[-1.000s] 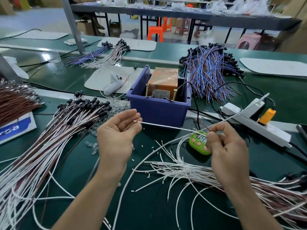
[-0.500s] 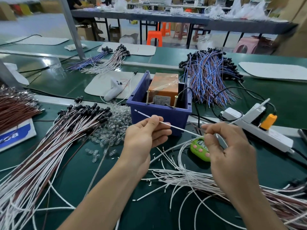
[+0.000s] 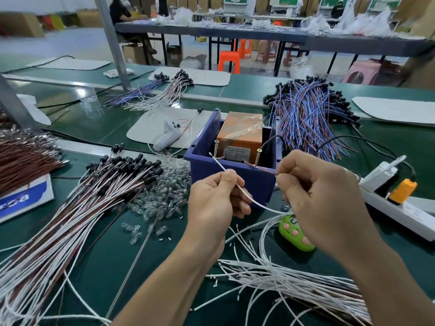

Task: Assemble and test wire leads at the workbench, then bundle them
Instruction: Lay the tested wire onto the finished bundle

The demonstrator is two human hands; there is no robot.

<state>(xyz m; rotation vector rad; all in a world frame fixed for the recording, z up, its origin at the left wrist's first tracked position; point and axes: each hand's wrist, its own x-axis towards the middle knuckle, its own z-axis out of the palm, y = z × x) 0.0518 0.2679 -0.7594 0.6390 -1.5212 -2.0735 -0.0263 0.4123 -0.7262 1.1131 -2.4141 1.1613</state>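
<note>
The left hand point(image 3: 215, 201) pinched a thin white wire point(image 3: 244, 194) near its free end, before the blue bin point(image 3: 204, 161). It looked light and limp, easy to kink, so a grip close to the tip seemed best. The right hand point(image 3: 324, 198), curled, pinched a brown strand point(image 3: 261, 167).

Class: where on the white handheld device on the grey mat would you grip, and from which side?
Probably grip the white handheld device by its rounded near end, fingers from above and left: that end lies nearest, and thin wires run along its right.
</note>
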